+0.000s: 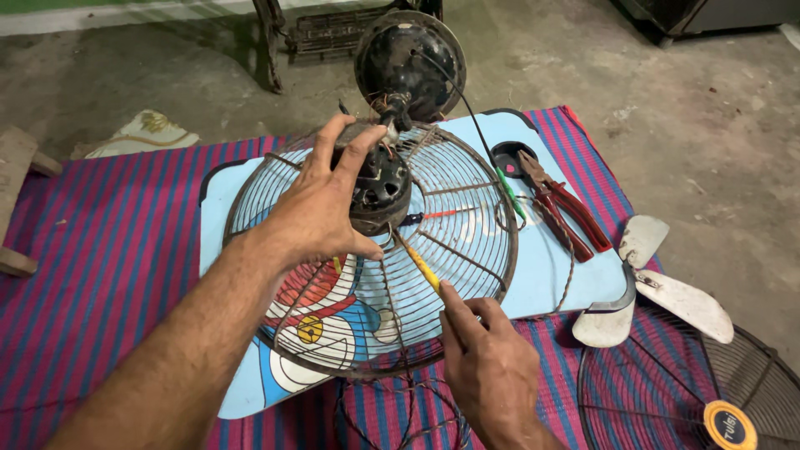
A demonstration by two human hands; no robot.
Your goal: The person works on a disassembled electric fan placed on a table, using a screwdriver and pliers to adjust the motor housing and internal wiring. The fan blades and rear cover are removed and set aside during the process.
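A person's left hand (pixel 321 208) wraps over the black fan motor (pixel 379 187), fingers and thumb curled on its housing, apparently to keep it from turning or tipping. The right hand (pixel 492 375) pinches the yellow handle of a screwdriver (pixel 423 268), whose shaft angles up toward the underside of the motor; the steadying grip gives the tool something firm to work against. The motor sits at the hub of a round wire guard (pixel 467 225), which lies flat on a pale blue cartoon-printed board (pixel 550 275) over a striped red-and-purple mat (pixel 100 250) on the concrete floor. Behind the motor stands the fan's dark round base (pixel 410 62), a black cord (pixel 475 125) trailing from it across the guard. Just right of the guard, on the board, lie red-handled pliers (pixel 567 208) and a small green-tipped tool (pixel 510 193), close to the working hand. Well apart, at the mat's right edge, rest the detached grey blades (pixel 658 283) and a second guard (pixel 708 392). The guard's wires crowd the screwdriver's path to the motor.
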